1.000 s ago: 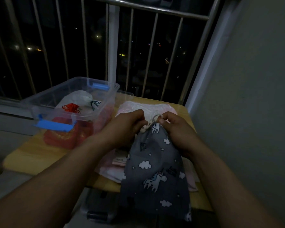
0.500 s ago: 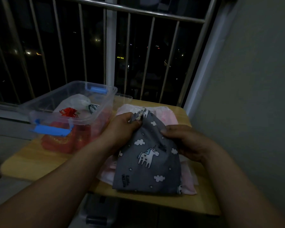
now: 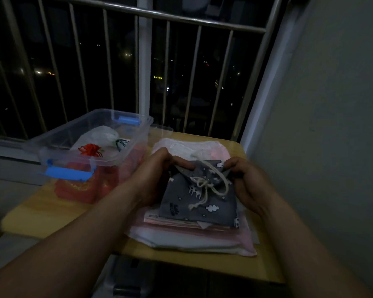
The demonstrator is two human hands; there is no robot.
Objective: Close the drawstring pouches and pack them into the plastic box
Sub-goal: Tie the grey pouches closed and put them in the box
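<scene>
So both hands are on the grey pouch (image 3: 181,203) here. The left hand (image 3: 151,179) has its fingers (image 3: 166,158) curled in tight, pinching the pouch's top left corner. The right hand (image 3: 252,186) does the same at the top right corner, fingers (image 3: 235,163) bent over the fabric edge. Between the 2 sets of fingers the top of the pouch is folded down. The cream drawstring (image 3: 205,186) looks knotted and lies on the fabric just below them. The pouch rests on a pink and white fabric stack (image 3: 192,239) on the desk (image 3: 52,216). Left of the left fingers, near but not touching, is the clear plastic box (image 3: 108,163), with a red pouch (image 3: 78,188) and a white pouch (image 3: 103,134) already inside.
</scene>
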